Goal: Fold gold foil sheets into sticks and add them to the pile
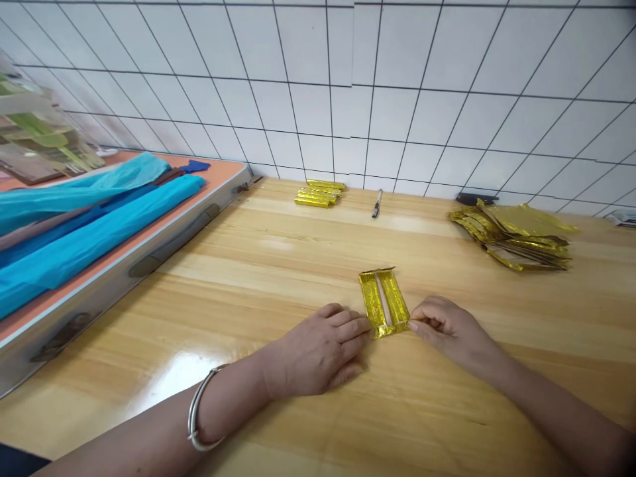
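Observation:
A folded sheet of gold foil paper [396, 298] lies on the wooden table, its two long sides turned inward with a narrow gap down the middle. The bottom edge is folded up into a strip, while the far edge stands slightly raised. My left hand [322, 348], a silver bangle on its wrist, has its bent fingertips closed on the lower left corner. At the lower right corner, my right hand [447, 328] pinches the foil between thumb and forefinger.
Several folded gold strips [319, 194] lie near the tiled wall, beside a pen-like tool [377, 203]. A stack of gold foil sheets [521, 235] is at the back right, with a dark object [477, 199] behind. Blue crepe-like paper [124, 228] covers an orange-topped case [226, 173] at left.

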A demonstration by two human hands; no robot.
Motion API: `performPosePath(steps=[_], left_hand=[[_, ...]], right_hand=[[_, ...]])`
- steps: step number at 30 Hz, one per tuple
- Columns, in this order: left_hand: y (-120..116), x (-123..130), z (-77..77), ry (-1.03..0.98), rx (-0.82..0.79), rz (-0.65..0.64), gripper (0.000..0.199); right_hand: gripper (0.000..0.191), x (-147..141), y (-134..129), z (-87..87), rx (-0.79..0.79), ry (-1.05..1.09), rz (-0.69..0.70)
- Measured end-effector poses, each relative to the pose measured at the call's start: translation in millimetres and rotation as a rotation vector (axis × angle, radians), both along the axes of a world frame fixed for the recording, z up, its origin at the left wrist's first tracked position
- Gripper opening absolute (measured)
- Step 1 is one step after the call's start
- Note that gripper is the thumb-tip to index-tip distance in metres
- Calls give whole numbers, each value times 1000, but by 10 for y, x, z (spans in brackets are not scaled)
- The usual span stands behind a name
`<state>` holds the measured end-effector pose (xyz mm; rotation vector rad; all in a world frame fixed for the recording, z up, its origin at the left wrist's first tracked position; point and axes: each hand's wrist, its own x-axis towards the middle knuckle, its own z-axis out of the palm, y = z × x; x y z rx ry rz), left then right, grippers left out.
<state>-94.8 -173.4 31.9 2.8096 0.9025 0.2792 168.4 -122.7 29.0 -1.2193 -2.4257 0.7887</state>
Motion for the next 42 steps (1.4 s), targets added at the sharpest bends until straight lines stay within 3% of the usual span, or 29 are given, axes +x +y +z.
performPosePath(steps=[9, 20, 28, 36, 42], left_hand=[[-3, 26, -25, -6, 6, 23, 41], [-20, 11, -42, -1, 63, 12, 48], [-27, 23, -25, 6, 111, -47, 40], [-72, 119, -40, -23, 79, 26, 30], [-24, 190, -5, 6, 110, -69, 21]], right_hand=[[12, -66, -9, -17, 121, -115, -49], [10, -60, 4, -60, 135, -136, -72], [9, -65, 4, -62, 126, -125, -65], [7, -49, 11, -81, 113, -105, -72], [4, -34, 9, -81, 71, -70, -71]])
